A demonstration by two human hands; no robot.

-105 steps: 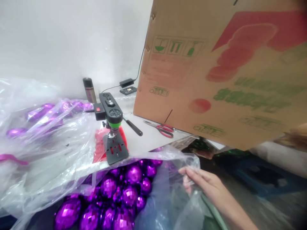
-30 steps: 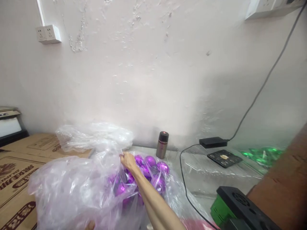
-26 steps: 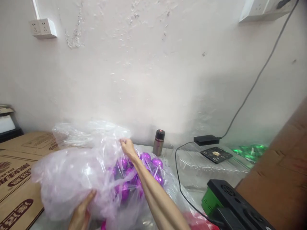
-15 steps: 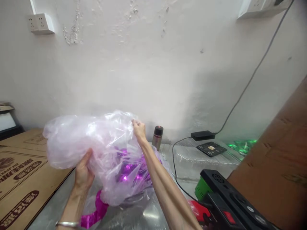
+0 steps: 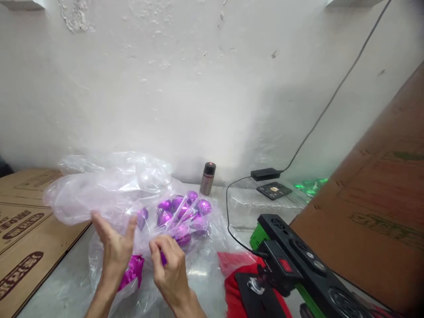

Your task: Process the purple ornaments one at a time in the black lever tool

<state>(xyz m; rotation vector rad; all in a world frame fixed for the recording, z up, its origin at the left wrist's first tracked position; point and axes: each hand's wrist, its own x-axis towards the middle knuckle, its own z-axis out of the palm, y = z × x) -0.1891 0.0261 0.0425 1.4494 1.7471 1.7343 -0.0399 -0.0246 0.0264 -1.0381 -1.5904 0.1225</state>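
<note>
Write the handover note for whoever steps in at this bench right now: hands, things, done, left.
Left hand: fingers spread, palm against the clear plastic bag.
Right hand: fingers pinching the bag's film near the front.
Purple baubles: a cluster inside the bag, on the table by the wall.
Purple ribbon: under the left hand, in the film.
Done: bag lies on the table.
Left: baubles are not out yet; whether the bag is open at the hands cannot be told.
</note>
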